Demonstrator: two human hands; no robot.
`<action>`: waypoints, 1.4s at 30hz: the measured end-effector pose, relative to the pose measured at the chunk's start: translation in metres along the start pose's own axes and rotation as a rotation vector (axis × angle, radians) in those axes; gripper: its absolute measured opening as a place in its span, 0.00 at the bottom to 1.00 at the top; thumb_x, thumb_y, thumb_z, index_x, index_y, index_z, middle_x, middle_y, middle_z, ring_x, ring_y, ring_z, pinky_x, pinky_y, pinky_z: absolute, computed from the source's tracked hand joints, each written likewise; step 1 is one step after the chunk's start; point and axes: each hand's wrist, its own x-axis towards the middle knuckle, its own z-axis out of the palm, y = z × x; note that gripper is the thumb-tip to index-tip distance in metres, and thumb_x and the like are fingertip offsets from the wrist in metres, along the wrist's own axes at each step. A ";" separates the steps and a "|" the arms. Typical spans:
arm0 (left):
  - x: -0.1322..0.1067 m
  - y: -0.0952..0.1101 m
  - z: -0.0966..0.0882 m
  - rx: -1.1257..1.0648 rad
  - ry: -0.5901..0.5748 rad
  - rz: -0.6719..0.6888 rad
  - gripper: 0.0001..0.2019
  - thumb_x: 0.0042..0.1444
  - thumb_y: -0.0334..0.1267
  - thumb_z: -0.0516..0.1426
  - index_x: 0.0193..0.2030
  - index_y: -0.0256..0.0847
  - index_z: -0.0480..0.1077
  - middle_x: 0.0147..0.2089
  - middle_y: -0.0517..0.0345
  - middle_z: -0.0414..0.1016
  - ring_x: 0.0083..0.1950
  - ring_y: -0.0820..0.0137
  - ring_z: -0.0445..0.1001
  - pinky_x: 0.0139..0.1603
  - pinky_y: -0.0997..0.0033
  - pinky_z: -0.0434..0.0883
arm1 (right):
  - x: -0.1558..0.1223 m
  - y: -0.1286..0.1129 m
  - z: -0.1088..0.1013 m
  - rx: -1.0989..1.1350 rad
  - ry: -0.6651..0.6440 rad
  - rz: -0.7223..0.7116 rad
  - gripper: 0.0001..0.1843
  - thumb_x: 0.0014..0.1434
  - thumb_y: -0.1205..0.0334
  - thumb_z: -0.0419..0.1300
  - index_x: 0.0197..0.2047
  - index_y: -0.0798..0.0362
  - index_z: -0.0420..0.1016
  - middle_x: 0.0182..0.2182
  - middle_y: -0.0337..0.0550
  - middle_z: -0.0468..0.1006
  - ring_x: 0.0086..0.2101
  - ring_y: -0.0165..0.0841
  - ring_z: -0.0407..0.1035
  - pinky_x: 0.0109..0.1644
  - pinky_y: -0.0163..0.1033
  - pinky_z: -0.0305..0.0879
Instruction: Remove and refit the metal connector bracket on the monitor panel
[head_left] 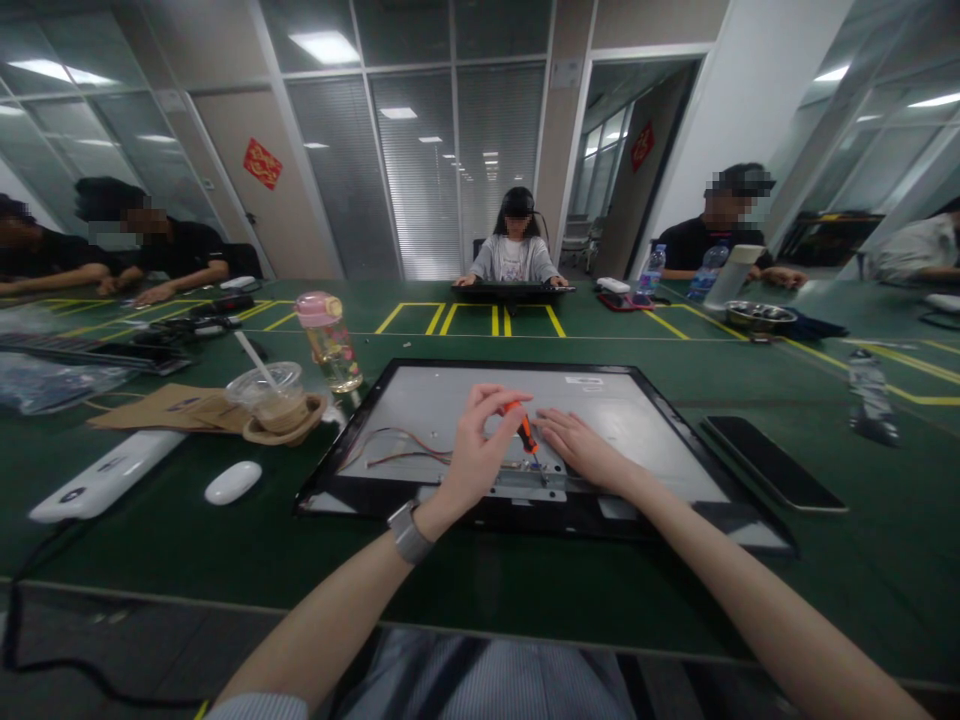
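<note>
A flat display panel (450, 400) with a black frame lies on the table in front of me, its grey metal back facing up. My left hand (484, 440) is closed on an orange and black screwdriver (527, 432), held steeply over the panel. The screwdriver's tip points down at a metal bracket (536, 480) along the panel's near side; I cannot tell whether it sits in a screw. My right hand (581, 447) lies flat on the panel just right of the screwdriver, fingers stretched out. Thin cables (405, 445) run across the panel's left part.
Left of the panel are a pink-lidded bottle (330, 345), an iced drink cup (274, 395), a white power strip (109, 478) and a white mouse (233, 482). A black phone (772, 463) lies to the right. Several people sit around the green table (480, 590).
</note>
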 end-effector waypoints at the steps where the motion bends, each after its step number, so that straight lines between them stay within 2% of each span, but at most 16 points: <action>1: 0.000 -0.001 0.000 0.022 0.008 0.020 0.09 0.63 0.40 0.59 0.43 0.41 0.79 0.42 0.54 0.71 0.44 0.68 0.72 0.49 0.68 0.70 | 0.000 0.000 0.000 -0.003 0.004 -0.003 0.29 0.73 0.54 0.36 0.65 0.55 0.68 0.67 0.55 0.65 0.67 0.46 0.55 0.69 0.61 0.50; 4: -0.001 -0.001 0.000 0.041 0.006 0.035 0.08 0.64 0.39 0.58 0.45 0.42 0.79 0.39 0.56 0.70 0.41 0.70 0.71 0.46 0.69 0.70 | 0.001 0.001 0.001 -0.017 0.016 -0.012 0.28 0.73 0.54 0.37 0.65 0.53 0.67 0.66 0.54 0.66 0.67 0.46 0.56 0.69 0.60 0.51; 7: -0.002 0.002 -0.001 -0.007 -0.032 0.004 0.12 0.67 0.37 0.53 0.52 0.42 0.75 0.44 0.54 0.74 0.45 0.69 0.73 0.50 0.67 0.70 | 0.001 0.000 0.001 -0.029 0.003 -0.003 0.29 0.73 0.55 0.37 0.66 0.54 0.66 0.67 0.54 0.65 0.67 0.45 0.56 0.69 0.59 0.51; 10: -0.002 0.003 -0.001 -0.049 -0.071 -0.018 0.14 0.69 0.36 0.49 0.51 0.41 0.75 0.47 0.52 0.76 0.49 0.67 0.74 0.54 0.65 0.69 | 0.001 -0.002 -0.001 -0.027 -0.002 0.002 0.29 0.73 0.55 0.37 0.66 0.55 0.66 0.67 0.55 0.65 0.67 0.46 0.56 0.69 0.59 0.51; 15: -0.002 -0.001 0.000 0.055 -0.005 0.036 0.09 0.65 0.40 0.57 0.46 0.42 0.78 0.43 0.54 0.71 0.46 0.68 0.72 0.49 0.69 0.70 | 0.001 -0.003 -0.002 -0.029 0.004 -0.002 0.28 0.73 0.55 0.37 0.66 0.53 0.67 0.66 0.54 0.66 0.67 0.46 0.57 0.69 0.60 0.51; 17: -0.002 -0.002 0.000 0.083 0.013 0.038 0.09 0.65 0.39 0.57 0.47 0.42 0.78 0.42 0.55 0.70 0.44 0.69 0.72 0.47 0.70 0.71 | 0.001 -0.002 -0.001 -0.024 0.011 -0.007 0.29 0.73 0.55 0.37 0.65 0.54 0.67 0.66 0.55 0.66 0.67 0.46 0.57 0.69 0.60 0.51; 21: -0.002 0.001 0.000 0.021 -0.054 0.043 0.14 0.69 0.36 0.50 0.53 0.41 0.74 0.47 0.51 0.75 0.49 0.68 0.75 0.53 0.67 0.71 | 0.000 0.000 0.000 0.000 0.024 -0.017 0.29 0.73 0.53 0.37 0.65 0.53 0.68 0.66 0.55 0.66 0.67 0.46 0.56 0.68 0.61 0.51; 26: -0.001 0.007 -0.001 -0.054 -0.103 0.051 0.14 0.69 0.35 0.49 0.50 0.41 0.76 0.52 0.50 0.77 0.56 0.65 0.74 0.59 0.64 0.69 | 0.001 0.001 0.001 -0.006 0.017 -0.003 0.29 0.73 0.53 0.37 0.65 0.54 0.68 0.66 0.55 0.65 0.67 0.46 0.56 0.69 0.60 0.50; 29: -0.002 0.008 0.000 -0.062 -0.108 0.059 0.10 0.66 0.36 0.55 0.47 0.41 0.77 0.46 0.51 0.77 0.49 0.67 0.76 0.52 0.66 0.71 | 0.001 0.001 0.002 -0.015 0.019 0.001 0.29 0.72 0.54 0.37 0.65 0.54 0.68 0.66 0.54 0.66 0.66 0.46 0.57 0.69 0.60 0.51; 33: -0.002 0.006 0.001 -0.016 -0.023 0.060 0.05 0.60 0.38 0.62 0.38 0.41 0.79 0.39 0.56 0.71 0.41 0.70 0.72 0.46 0.70 0.72 | 0.001 0.000 0.002 -0.015 0.021 -0.002 0.28 0.72 0.54 0.38 0.65 0.54 0.68 0.66 0.54 0.67 0.66 0.46 0.57 0.69 0.60 0.51; 35: -0.002 0.004 0.001 -0.021 -0.015 0.022 0.08 0.63 0.39 0.58 0.41 0.41 0.79 0.42 0.55 0.71 0.44 0.69 0.73 0.48 0.69 0.71 | 0.001 -0.001 0.001 -0.020 0.016 -0.002 0.29 0.72 0.54 0.37 0.65 0.54 0.68 0.66 0.54 0.66 0.67 0.46 0.56 0.69 0.59 0.51; 38: -0.001 0.000 -0.001 -0.109 -0.096 -0.041 0.14 0.68 0.37 0.51 0.52 0.41 0.76 0.50 0.51 0.74 0.51 0.67 0.74 0.54 0.66 0.71 | 0.001 -0.003 -0.001 -0.032 0.002 0.000 0.29 0.73 0.55 0.37 0.66 0.56 0.67 0.67 0.55 0.65 0.67 0.46 0.56 0.70 0.59 0.50; 40: 0.000 -0.003 -0.002 -0.168 -0.156 -0.076 0.16 0.68 0.36 0.50 0.58 0.42 0.72 0.50 0.51 0.76 0.52 0.66 0.76 0.55 0.65 0.72 | 0.001 -0.003 -0.002 -0.033 -0.011 0.004 0.29 0.73 0.54 0.37 0.66 0.56 0.67 0.67 0.55 0.64 0.67 0.47 0.55 0.70 0.59 0.50; 42: 0.000 -0.005 -0.002 -0.174 -0.166 -0.088 0.16 0.67 0.37 0.53 0.59 0.42 0.70 0.48 0.51 0.77 0.50 0.66 0.76 0.53 0.65 0.72 | 0.001 -0.003 -0.002 -0.032 -0.020 0.009 0.29 0.73 0.54 0.37 0.67 0.56 0.66 0.68 0.55 0.63 0.68 0.47 0.54 0.70 0.60 0.50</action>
